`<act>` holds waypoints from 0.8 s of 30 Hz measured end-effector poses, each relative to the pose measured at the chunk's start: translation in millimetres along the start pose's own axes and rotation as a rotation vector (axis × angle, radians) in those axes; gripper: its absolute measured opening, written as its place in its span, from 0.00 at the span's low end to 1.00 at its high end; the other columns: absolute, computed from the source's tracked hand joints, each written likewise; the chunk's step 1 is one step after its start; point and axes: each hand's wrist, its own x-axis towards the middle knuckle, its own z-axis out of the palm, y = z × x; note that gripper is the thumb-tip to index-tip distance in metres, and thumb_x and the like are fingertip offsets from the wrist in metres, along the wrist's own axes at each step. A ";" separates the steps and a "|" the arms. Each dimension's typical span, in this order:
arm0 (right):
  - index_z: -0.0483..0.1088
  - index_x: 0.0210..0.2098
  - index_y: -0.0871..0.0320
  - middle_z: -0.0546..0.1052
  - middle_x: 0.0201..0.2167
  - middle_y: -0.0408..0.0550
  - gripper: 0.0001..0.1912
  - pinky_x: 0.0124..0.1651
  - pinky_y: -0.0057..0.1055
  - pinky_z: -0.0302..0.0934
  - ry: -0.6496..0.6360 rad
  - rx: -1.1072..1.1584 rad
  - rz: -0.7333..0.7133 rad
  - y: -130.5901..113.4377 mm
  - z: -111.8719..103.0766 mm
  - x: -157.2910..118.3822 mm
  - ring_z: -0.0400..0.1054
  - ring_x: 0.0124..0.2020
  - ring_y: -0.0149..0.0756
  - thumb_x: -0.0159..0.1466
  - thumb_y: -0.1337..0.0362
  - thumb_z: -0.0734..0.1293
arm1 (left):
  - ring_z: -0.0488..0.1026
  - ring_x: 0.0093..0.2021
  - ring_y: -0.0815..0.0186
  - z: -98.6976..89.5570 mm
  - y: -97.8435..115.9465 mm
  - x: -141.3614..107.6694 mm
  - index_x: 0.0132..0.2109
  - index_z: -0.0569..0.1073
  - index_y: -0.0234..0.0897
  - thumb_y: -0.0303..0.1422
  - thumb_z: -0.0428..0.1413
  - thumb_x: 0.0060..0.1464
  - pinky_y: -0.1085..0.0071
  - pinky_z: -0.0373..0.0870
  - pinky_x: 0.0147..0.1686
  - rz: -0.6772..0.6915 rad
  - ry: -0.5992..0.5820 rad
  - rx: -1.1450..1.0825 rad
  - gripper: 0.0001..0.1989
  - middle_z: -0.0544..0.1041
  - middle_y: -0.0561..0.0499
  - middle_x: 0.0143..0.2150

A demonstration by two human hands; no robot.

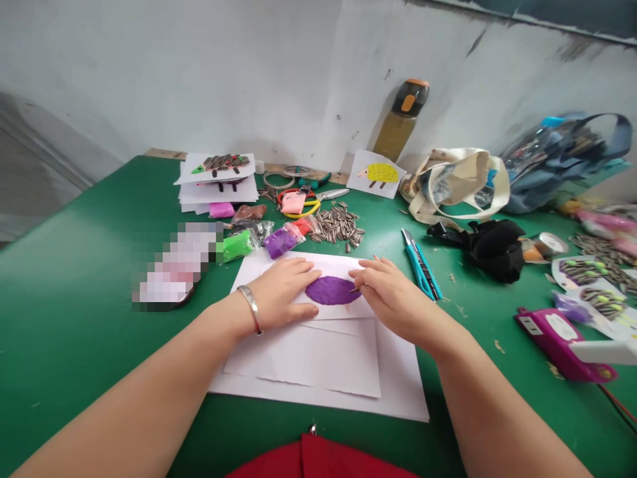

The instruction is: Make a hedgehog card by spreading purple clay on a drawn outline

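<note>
A flat oval of purple modelling clay [332, 291] lies on a white paper sheet [279, 271]. My left hand [281, 292] rests flat on the paper, just left of the clay, with a silver bangle [251, 307] on its wrist. My right hand [393, 299] sits at the clay's right edge, its fingers curled. A small pointed dark sliver, apparently a striped sunflower seed [354, 289], shows between those fingers and touches the clay. Further white sheets [318, 378] lie under both hands.
The green table holds a heap of sunflower seeds [338, 226], clay packets, scissors, a teal utility knife [422, 265], and seed-decorated paper hedgehogs [216, 169]. A black cloth, canvas bag, and magenta device [562, 345] lie right. A bottle stands against the wall behind.
</note>
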 end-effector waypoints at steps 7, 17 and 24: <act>0.68 0.35 0.56 0.75 0.38 0.49 0.14 0.66 0.55 0.42 -0.098 -0.122 -0.065 -7.0 -0.1 -0.9 0.66 0.50 0.42 0.66 0.75 0.54 | 0.63 0.56 0.50 2.9 1.3 1.3 0.57 0.68 0.34 0.43 0.58 0.53 0.54 0.58 0.57 0.000 -0.025 0.035 0.28 0.69 0.39 0.55; 0.71 0.35 0.55 0.76 0.40 0.49 0.14 0.63 0.58 0.45 -0.092 -0.096 -0.123 -23.1 -1.3 -0.8 0.68 0.48 0.44 0.64 0.75 0.56 | 0.65 0.52 0.51 0.9 2.3 1.1 0.53 0.70 0.36 0.44 0.58 0.53 0.55 0.60 0.54 0.002 -0.006 0.007 0.24 0.70 0.41 0.51; 0.71 0.34 0.55 0.75 0.40 0.48 0.14 0.67 0.54 0.40 -0.106 -0.074 -0.090 -17.1 -5.2 -4.0 0.64 0.54 0.41 0.65 0.73 0.56 | 0.64 0.54 0.50 1.4 1.3 2.0 0.55 0.69 0.34 0.44 0.58 0.53 0.54 0.59 0.54 0.003 -0.022 0.026 0.26 0.69 0.40 0.52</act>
